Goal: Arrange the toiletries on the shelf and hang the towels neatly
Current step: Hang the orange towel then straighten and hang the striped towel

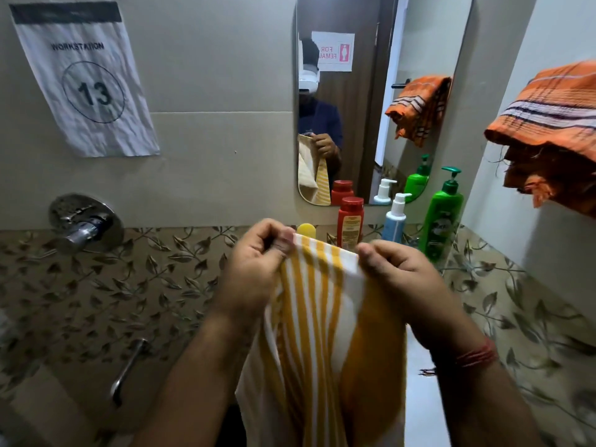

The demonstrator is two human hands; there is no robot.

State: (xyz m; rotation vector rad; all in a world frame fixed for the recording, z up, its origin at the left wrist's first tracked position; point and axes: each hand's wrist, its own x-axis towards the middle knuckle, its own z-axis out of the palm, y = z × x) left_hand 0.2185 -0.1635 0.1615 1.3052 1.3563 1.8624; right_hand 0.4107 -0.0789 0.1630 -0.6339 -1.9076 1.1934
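Observation:
A yellow-and-white striped towel (317, 317) hangs down in front of me. My left hand (258, 259) pinches its top left corner and my right hand (400, 275) pinches its top right corner, holding the edge stretched between them. Behind the towel stand a red bottle (350, 221), a white-and-blue pump bottle (395, 217) and a green pump bottle (443, 217). A yellow cap (306, 229) shows just above the towel's edge. An orange striped towel (548, 124) hangs bunched on the right wall.
A tall mirror (371, 91) is on the wall above the bottles and reflects them and the person. A chrome tap valve (85, 222) and a spout (129, 366) are at the left. A paper sign with 13 (87, 79) hangs upper left.

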